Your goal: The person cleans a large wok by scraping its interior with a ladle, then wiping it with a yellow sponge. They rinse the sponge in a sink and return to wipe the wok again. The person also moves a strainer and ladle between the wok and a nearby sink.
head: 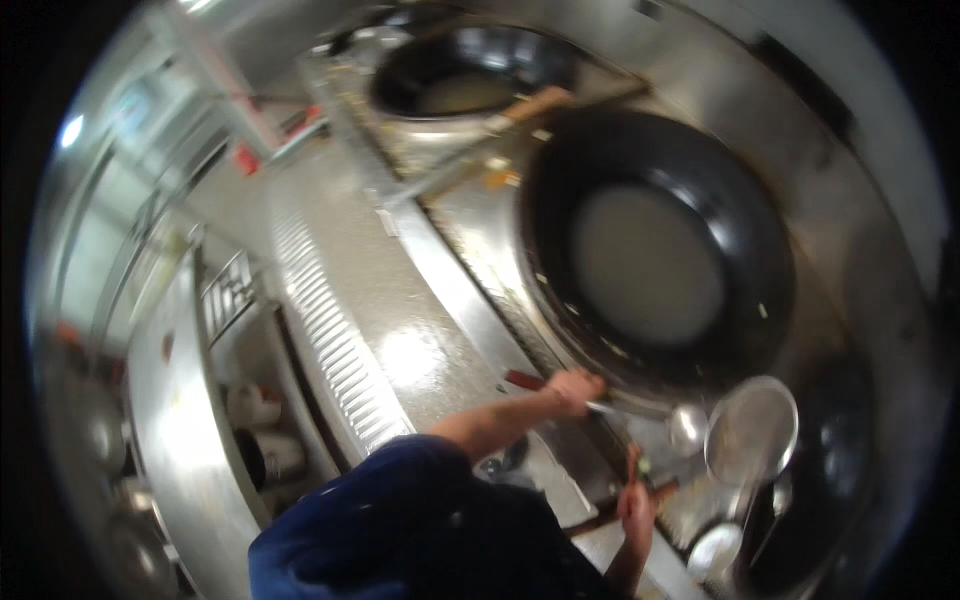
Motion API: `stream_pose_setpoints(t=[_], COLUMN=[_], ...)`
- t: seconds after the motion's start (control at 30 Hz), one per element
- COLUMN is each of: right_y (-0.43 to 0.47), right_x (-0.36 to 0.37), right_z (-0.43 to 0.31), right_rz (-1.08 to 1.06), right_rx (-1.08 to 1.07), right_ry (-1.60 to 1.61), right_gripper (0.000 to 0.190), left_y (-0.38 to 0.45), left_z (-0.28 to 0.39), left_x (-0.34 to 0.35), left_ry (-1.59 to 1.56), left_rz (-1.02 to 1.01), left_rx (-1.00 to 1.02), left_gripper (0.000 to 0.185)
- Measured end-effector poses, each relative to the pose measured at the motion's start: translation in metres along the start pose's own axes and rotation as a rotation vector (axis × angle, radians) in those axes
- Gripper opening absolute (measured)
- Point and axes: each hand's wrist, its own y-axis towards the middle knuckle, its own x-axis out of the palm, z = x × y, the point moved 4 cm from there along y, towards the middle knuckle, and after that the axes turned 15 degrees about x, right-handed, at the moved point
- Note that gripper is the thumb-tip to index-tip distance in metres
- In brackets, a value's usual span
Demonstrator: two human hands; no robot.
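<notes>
My left hand (576, 391) is closed around the shaft of a metal ladle. Its red-brown handle end (525, 380) sticks out to the left, and the ladle's bowl (686, 429) lies to the right, beside a round mesh strainer (752, 429). Just beyond this hand sits a large black wok (757, 300) with cloudy liquid (649, 262) in its bottom. My right hand (637, 514) is lower, over the front of the stove, with fingers pointing away from me. A small pale green piece (643, 466) shows by its fingertips; blur hides whether it is held.
A second wok (540, 64) with liquid stands farther off, with a wooden-handled tool (536, 105) beside it. To the right is another dark wok (832, 450); a round metal piece (716, 551) lies near it. At left are a floor drain grate (330, 322) and a steel counter (176, 397).
</notes>
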Motion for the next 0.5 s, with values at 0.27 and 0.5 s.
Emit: stream_pose_setpoints(t=[0.27,0.5], right_y=[0.035,0.081], right_x=[-0.004,0.243], right_z=[0.048,-0.134], right_rz=[0.401,-0.103], right_rx=[-0.513,-0.122], right_ry=[-0.583,0.0], right_gripper=[0.046,0.007], left_y=[-0.05,-0.159], left_z=[0.022,-0.053], left_x=[-0.029,-0.058], left_ry=[-0.117,-0.571], left_rz=[0.394,0.61], left_rx=[0.245,0.058], left_gripper=[0.038,0.031])
